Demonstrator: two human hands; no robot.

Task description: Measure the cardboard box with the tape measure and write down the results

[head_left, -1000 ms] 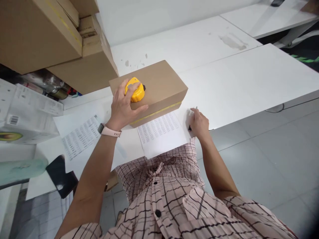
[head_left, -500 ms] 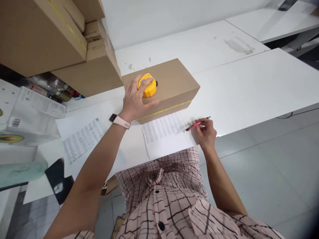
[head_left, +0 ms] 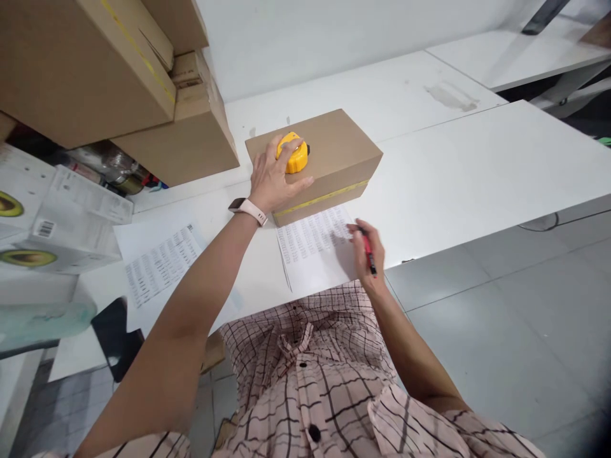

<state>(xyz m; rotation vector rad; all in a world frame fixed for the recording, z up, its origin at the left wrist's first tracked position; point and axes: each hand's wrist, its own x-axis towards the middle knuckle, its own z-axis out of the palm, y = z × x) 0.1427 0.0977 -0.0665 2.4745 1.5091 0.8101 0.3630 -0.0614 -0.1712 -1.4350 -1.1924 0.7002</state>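
Note:
A brown cardboard box [head_left: 334, 152] lies on the white table [head_left: 458, 165], with a yellow tape measure [head_left: 294, 158] on its top. My left hand [head_left: 274, 178] rests over the tape measure, fingers curled round it. A printed sheet [head_left: 312, 245] lies in front of the box. My right hand [head_left: 365, 254] is closed on a red pen [head_left: 368, 253], its tip on the sheet's right part.
Large cardboard boxes [head_left: 119, 83] are stacked at the back left. White cartons with avocado pictures [head_left: 52, 222] stand at the left. A second printed sheet [head_left: 157, 267] lies left of my arm. A dark chair [head_left: 112, 334] sits below the table edge. Another white table [head_left: 515, 54] stands far right.
My right hand turned the pen from pointing out to the right to upright and moved it left onto the sheet. The left hand stayed on the tape measure.

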